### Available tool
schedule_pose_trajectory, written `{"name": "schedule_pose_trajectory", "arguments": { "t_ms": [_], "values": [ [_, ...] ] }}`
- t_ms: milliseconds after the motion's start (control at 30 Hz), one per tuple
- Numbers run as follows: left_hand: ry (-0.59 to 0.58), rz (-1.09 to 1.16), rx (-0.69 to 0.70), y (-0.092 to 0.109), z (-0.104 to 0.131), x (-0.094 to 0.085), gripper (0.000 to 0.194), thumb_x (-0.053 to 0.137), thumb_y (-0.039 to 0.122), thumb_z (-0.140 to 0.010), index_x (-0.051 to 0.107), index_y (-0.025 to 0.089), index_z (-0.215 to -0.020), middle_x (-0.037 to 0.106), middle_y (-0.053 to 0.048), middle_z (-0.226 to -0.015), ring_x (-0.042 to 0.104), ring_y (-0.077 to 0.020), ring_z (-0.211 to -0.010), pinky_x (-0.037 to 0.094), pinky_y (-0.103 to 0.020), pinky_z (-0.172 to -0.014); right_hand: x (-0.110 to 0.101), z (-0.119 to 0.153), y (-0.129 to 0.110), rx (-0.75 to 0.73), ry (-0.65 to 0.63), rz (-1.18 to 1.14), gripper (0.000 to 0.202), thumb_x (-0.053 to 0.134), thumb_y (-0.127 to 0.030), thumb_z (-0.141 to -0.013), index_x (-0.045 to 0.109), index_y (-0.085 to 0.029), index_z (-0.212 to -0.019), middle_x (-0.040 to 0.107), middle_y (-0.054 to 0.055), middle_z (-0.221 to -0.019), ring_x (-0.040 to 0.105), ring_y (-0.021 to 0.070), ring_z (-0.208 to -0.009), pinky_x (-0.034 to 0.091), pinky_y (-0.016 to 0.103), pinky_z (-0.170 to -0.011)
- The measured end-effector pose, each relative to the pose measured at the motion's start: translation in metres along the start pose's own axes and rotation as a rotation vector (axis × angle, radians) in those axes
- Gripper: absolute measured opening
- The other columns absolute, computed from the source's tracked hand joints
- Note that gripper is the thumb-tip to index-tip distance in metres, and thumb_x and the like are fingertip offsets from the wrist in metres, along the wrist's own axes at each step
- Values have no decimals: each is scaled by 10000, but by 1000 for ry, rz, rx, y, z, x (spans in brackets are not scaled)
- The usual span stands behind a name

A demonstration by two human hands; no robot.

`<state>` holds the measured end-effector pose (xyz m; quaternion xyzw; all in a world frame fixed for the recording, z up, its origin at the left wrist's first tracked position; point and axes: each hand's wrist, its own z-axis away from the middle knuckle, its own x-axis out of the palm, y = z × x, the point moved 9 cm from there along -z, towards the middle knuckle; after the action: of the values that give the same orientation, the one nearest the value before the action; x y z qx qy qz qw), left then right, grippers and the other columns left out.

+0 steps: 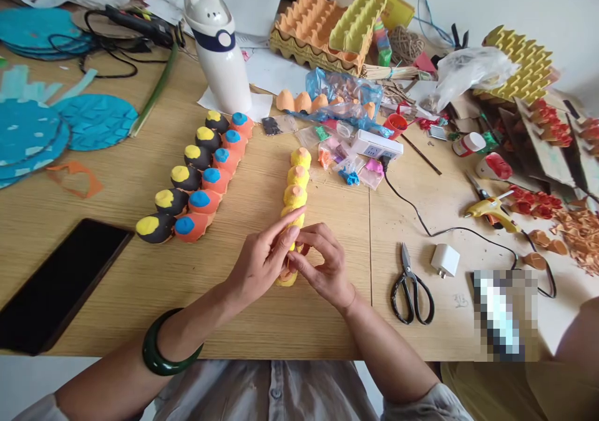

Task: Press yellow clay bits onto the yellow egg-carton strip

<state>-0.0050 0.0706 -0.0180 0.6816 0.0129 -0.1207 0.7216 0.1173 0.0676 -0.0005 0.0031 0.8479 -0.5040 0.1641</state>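
Observation:
A strip of egg-carton cups (296,191) lies lengthwise before me, coated in yellow clay with bare orange tips at its far cups. Over its near half, my left hand (264,252) is on the left side, forefinger stretched along the strip and thumb pressed on the yellow clay. Opposite, my right hand (325,265) pinches at the same strip with thumb and curled fingers. The near cups are partly hidden by both hands. Left of them stand a black-coated cup strip (187,176) with yellow tops and an orange one (216,178) with blue tops.
A phone (65,284) lies at left, near blue discs (96,121). Behind are a white bottle (222,65), egg trays (322,28) and a power strip (377,145) with a trailing cable. Scissors (412,290), a charger (444,260) and a glue gun (491,209) lie right, beside another person's arm (580,340).

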Motion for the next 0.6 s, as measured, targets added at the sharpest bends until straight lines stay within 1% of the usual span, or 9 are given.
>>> {"name": "schedule_pose_trajectory", "arguments": {
  "t_ms": [67,100,133,200,267,367,467,533,600],
  "values": [
    [18,-31,57,5,-2,-3,469,432,390,-1077,619,150,-1433,588,47,-588,540,-92,-508,476,-191,-553,-5,-1,12,124,36,-118,131,673,-314,-982,736,-231,-1062,681,35,-897,622,154,-771,549,311,-699],
    [46,-64,110,10,-4,-7,446,431,367,-1079,637,153,-1412,618,35,-621,582,-96,-554,499,-191,-599,-7,0,19,199,61,-190,137,661,-332,-989,747,-233,-1029,667,28,-880,617,144,-747,542,293,-670],
    [79,-103,177,16,-5,-10,415,448,339,-1074,661,159,-1383,664,13,-689,631,-104,-630,523,-196,-658,-9,1,26,274,84,-261,157,654,-353,-992,753,-231,-982,649,20,-859,605,131,-709,531,277,-636],
    [124,-176,315,28,-6,-14,340,535,285,-1039,706,182,-1315,741,-37,-901,689,-124,-802,549,-211,-767,-10,4,36,397,114,-370,226,655,-395,-986,743,-220,-873,610,4,-804,569,110,-634,508,258,-585],
    [128,-218,425,36,-7,-12,282,646,252,-979,744,215,-1241,752,-56,-1048,698,-133,-870,561,-223,-810,-9,6,42,475,110,-411,295,665,-435,-972,711,-210,-786,585,-5,-754,550,106,-600,507,259,-580],
    [138,-249,487,36,-6,-10,200,726,236,-925,787,252,-1115,757,-40,-1024,712,-142,-871,576,-232,-816,-8,6,44,512,64,-389,394,662,-511,-955,660,-208,-704,588,0,-704,559,127,-618,521,271,-601],
    [160,-284,486,31,-6,-11,158,698,215,-943,796,255,-1060,769,-38,-992,727,-156,-929,572,-243,-859,-7,6,46,518,31,-363,461,603,-555,-979,642,-205,-682,610,9,-688,578,138,-657,531,279,-654],
    [166,-316,501,30,-4,-11,175,688,205,-948,796,258,-1076,776,-36,-987,726,-151,-919,567,-244,-866,-6,7,50,549,33,-382,428,615,-550,-976,667,-202,-732,638,8,-705,586,133,-662,536,278,-677],
    [158,-355,536,30,-3,-11,192,677,194,-953,797,261,-1088,781,-34,-974,726,-148,-902,570,-242,-856,-6,9,54,588,43,-427,362,688,-526,-936,688,-203,-774,655,-1,-712,589,125,-644,543,271,-665]
  ]
}}
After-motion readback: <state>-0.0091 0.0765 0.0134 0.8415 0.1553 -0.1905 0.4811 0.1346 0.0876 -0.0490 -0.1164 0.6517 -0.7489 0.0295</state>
